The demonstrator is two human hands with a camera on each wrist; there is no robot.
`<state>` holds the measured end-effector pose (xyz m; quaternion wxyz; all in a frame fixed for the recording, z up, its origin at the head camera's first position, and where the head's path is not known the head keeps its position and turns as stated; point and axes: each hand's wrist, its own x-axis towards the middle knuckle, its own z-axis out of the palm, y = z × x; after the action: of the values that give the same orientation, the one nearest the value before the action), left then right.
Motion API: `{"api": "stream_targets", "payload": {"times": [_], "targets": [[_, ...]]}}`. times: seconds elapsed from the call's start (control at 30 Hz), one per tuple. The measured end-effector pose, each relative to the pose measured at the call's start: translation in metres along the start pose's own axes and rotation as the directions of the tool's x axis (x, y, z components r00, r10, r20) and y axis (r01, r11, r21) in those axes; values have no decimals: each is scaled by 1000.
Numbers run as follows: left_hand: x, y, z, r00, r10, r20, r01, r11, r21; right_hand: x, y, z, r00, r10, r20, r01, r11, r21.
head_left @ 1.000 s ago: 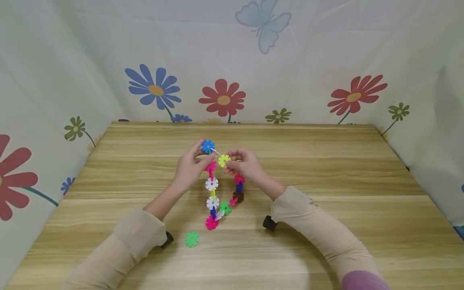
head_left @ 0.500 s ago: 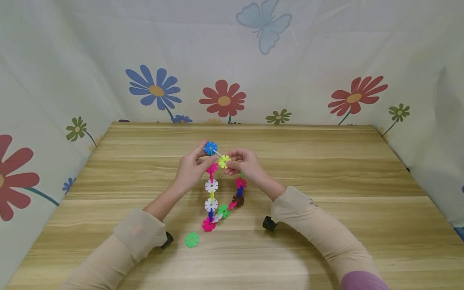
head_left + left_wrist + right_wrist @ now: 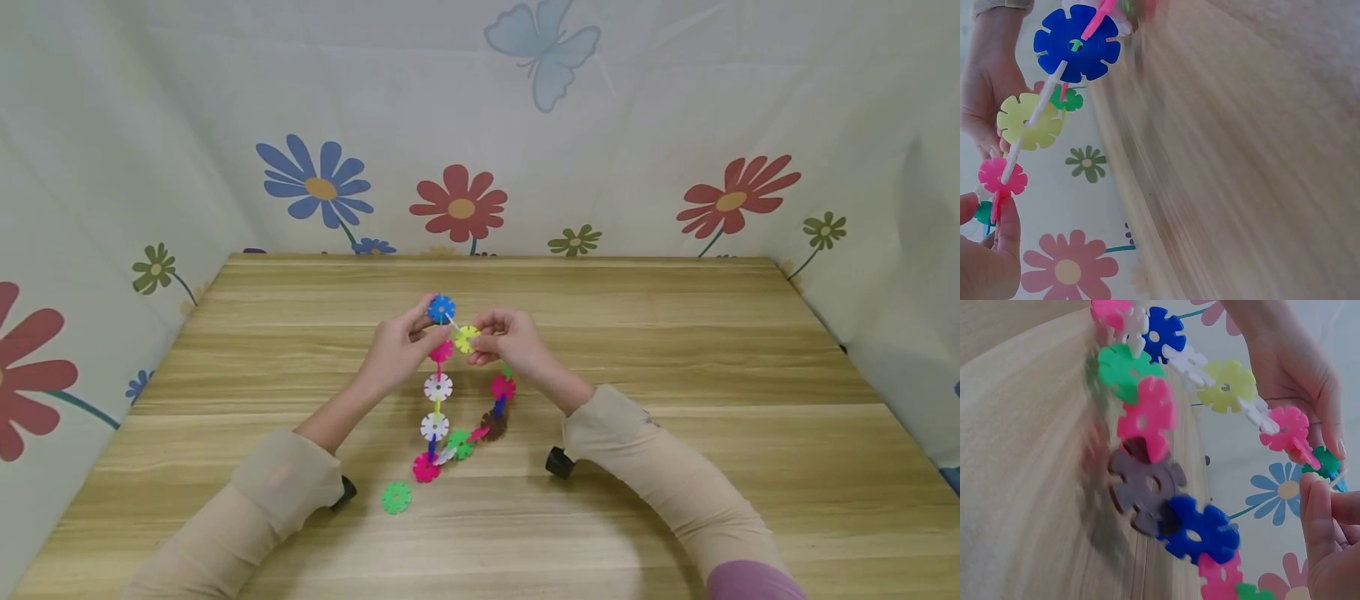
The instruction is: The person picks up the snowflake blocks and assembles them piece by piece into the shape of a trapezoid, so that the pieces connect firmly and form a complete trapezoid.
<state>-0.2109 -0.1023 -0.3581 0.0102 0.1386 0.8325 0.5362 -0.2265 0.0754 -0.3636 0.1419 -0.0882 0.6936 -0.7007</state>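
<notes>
A chain of interlocked, notched plastic discs hangs in a loop between both hands. My left hand (image 3: 401,348) pinches its upper left part, near a blue disc (image 3: 441,309) and a pink disc (image 3: 441,351). My right hand (image 3: 516,343) pinches a yellow disc (image 3: 467,339) between thumb and fingers. A thin white disc, seen edge-on, spans from the blue disc to the yellow one. Below hang white discs (image 3: 438,387), a bottom pink disc (image 3: 427,467) and a brown disc (image 3: 1147,484). In the right wrist view, a green disc (image 3: 1322,461) shows between the hands; fingers hide some joints.
A loose green disc (image 3: 397,497) lies on the wooden table (image 3: 675,350), left of the chain's bottom. Black wrist devices (image 3: 558,462) sit under both cuffs. A white cloth (image 3: 637,108) printed with flowers and a butterfly surrounds the table's back and sides.
My left hand and the blue disc have shifted slightly right and down, nearer the yellow disc. The chain's bottom has swung left, and its right side hangs a little lower and farther right.
</notes>
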Motion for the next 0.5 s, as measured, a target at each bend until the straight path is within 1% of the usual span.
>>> {"api": "stream_targets", "payload": {"times": [0.13, 0.23, 0.3, 0.43, 0.47, 0.5], "targets": [[1, 2, 1, 1000, 3, -12, -3, 1000, -8, -1, -1, 1, 999, -23, -32, 23, 1000, -1], [2, 1, 2, 1000, 5, -16, -6, 1000, -18, -2, -2, 3, 998, -34, -58, 35, 999, 17], [3, 1, 3, 1000, 5, -17, -6, 1000, -18, -3, -3, 3, 997, -46, -63, 47, 999, 20], [3, 0, 2, 1000, 8, -14, -8, 1000, -19, 1, 3, 1, 995, -83, -47, 84, 996, 8], [3, 0, 2, 1000, 3, -12, -3, 1000, -23, 7, 12, -3, 994, -109, -24, 110, 994, 17], [4, 0, 2, 1000, -1, -10, 1, 1000, -24, 13, 20, -6, 993, -119, -11, 119, 993, 17]]}}
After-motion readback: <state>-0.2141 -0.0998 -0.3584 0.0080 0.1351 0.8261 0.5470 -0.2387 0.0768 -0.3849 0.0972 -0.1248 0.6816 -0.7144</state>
